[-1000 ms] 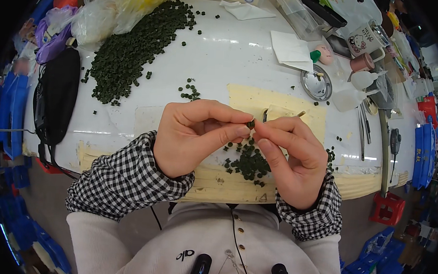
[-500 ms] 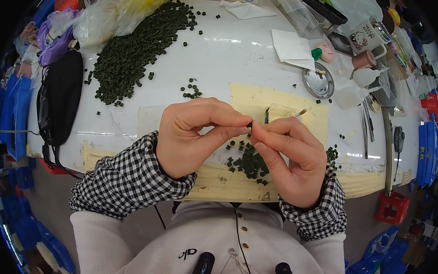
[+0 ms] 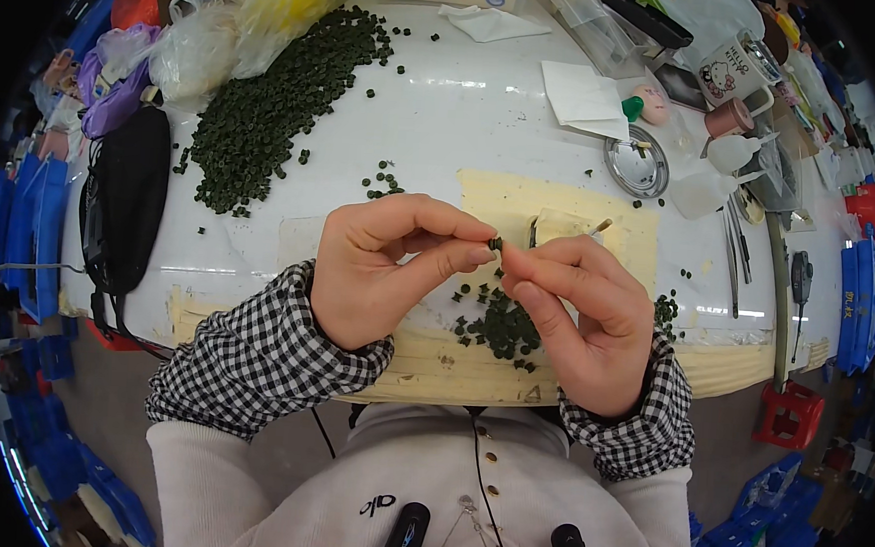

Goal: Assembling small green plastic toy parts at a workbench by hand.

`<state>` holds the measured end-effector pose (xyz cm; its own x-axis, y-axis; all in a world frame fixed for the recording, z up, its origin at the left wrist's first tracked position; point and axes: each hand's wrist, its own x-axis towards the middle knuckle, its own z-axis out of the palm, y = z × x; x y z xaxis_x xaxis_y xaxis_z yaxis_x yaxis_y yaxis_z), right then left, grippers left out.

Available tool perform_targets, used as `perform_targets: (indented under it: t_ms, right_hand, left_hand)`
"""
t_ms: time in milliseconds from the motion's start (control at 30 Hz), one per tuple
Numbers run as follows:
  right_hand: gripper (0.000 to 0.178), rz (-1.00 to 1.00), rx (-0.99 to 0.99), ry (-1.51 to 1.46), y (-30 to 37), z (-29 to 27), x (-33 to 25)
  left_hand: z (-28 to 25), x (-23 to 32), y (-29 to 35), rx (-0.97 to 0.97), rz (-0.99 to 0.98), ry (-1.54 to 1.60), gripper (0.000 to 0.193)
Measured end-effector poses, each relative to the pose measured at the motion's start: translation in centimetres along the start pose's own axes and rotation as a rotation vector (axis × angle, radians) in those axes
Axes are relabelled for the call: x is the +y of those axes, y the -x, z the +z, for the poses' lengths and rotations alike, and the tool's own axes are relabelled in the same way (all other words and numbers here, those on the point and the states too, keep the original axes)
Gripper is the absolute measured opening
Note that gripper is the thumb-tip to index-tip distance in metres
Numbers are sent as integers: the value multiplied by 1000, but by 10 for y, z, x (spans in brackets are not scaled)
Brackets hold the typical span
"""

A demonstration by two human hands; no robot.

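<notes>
Between the thumb and forefinger of my left hand (image 3: 383,270) is a small dark green spool-shaped piece (image 3: 495,244). My right hand (image 3: 590,318) is closed with its fingertips right beside that piece; whatever it may pinch is too small to make out. Below the fingertips lies a small heap of similar dark green pieces (image 3: 502,328), partly covered by my right hand. A much larger pile of them (image 3: 267,113) spreads over the white table at the far left. Behind my right hand, a small block wrapped in yellow tape (image 3: 569,224) rests on a yellow sheet (image 3: 483,188).
A round metal dish (image 3: 635,177) stands beyond the yellow sheet, near white squeeze bottles (image 3: 701,194). Tweezers (image 3: 732,256) lie at the right. Plastic bags (image 3: 195,53) and a black pouch (image 3: 132,195) sit at the left. Yellow tape lines the table's front edge (image 3: 431,373).
The small piece now shows more plainly at my left fingertips, and the right fingertips sit slightly apart from it. Both hands stay in almost the same place.
</notes>
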<state>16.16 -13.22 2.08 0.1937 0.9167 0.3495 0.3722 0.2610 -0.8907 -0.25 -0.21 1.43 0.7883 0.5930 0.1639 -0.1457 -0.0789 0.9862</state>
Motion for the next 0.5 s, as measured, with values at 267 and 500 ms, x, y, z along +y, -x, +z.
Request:
perform_targets:
  t_ms: [267, 500]
  right_hand:
    - [30, 9, 9, -20, 0, 1, 0]
    - [30, -6, 15, -21, 0, 2, 1]
  left_hand:
    - [1, 0, 2, 6, -23, 52, 14]
    - [1, -1, 1, -7, -17, 54, 15]
